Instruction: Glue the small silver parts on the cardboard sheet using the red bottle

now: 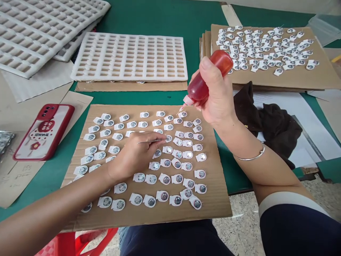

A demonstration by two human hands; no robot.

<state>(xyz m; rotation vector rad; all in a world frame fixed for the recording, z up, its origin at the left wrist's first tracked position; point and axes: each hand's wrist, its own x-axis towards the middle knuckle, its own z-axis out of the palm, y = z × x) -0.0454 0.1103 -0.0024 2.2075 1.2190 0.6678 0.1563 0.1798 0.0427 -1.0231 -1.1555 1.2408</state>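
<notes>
My right hand point(220, 97) is wrapped round a red squeeze bottle point(198, 87), tilted so its thin nozzle points down left. The nozzle's tip is close to a small round metallic part on a white tab point(182, 114) in the back row; whether they touch I cannot tell. In my left hand point(135, 151) a pair of slim metal tweezers point(150, 141) is pinched, tips at another such part point(168, 139). Many of these tabbed parts lie in loose rows on a cardboard sheet point(215, 199). My left hand and forearm cover some of them.
Behind the sheet lies a white slotted tray point(130, 76), with more trays point(34, 60) stacked at left. A red-edged phone point(44, 131) rests at left. Back right, stacked cardboard point(266, 80) bears more parts. Dark cloth point(279, 124) lies beside my right forearm.
</notes>
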